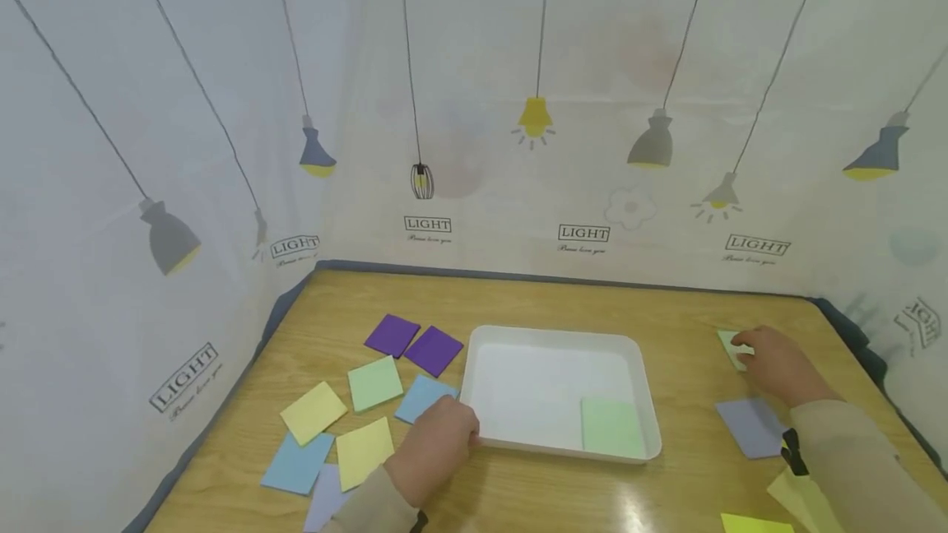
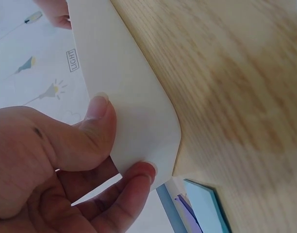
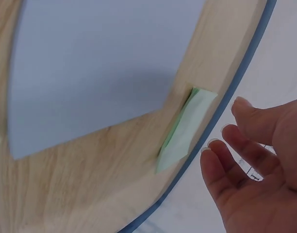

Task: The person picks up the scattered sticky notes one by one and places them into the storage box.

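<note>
A shallow white tray (image 1: 544,385) lies on the wooden table with a pale green sticky-note pad (image 1: 612,426) in its near right corner. My left hand (image 1: 439,442) pinches the tray's near left corner, thumb on the wall (image 2: 134,87) and a fingertip close by. Over at the right, my right hand (image 1: 778,364) hovers by another pale green pad (image 3: 187,128), its fingers loosely bent with nothing between them. In the head view that hand partly covers the pad. A grey-blue pad (image 3: 100,68) lies nearer to me, below the right hand.
Left of the tray lie two purple pads (image 1: 392,336), a green pad (image 1: 375,383), blue pads (image 1: 298,462) and yellow pads (image 1: 313,412), some overlapping. Yellow pads (image 1: 755,523) sit at the near right, partly under the right sleeve. A lamp-printed curtain (image 1: 481,105) surrounds the table.
</note>
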A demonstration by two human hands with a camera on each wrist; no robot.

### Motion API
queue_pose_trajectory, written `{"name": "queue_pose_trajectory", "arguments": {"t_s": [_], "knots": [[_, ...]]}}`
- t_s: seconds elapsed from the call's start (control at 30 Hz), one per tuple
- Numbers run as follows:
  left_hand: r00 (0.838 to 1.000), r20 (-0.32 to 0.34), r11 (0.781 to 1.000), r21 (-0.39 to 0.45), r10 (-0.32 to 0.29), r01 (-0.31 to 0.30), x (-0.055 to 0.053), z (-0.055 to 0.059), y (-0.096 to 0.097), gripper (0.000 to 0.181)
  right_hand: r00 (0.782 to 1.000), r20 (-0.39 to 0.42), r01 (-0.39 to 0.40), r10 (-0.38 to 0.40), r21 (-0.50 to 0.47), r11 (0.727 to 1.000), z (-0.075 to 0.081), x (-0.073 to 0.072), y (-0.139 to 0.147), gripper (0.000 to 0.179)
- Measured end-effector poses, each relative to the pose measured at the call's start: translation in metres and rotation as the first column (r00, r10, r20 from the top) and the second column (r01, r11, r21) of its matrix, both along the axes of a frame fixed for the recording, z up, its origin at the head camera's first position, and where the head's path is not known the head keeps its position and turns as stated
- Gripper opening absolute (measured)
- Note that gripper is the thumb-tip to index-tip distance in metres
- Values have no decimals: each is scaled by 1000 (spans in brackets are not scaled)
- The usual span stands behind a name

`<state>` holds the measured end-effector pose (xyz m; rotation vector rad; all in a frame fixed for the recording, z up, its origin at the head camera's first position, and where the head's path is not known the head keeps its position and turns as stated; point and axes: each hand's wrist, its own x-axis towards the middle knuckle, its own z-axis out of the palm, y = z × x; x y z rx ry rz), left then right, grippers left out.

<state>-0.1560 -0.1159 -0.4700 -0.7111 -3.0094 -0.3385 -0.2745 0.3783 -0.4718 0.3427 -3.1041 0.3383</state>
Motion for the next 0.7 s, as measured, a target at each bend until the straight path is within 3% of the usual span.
{"name": "queue_pose_trajectory", "arguments": {"t_s": [0.3,0.7], "knots": [[1000,-12,1000,-7,-15,15,0,-3,-3,12,995,93,49,-43,-57,997,-19,-10,17,36],[1000,19,1000,8,14,-15,-2,-4,1,11,994,92,66,-57,-91,994,-22,-25,30,47]]}}
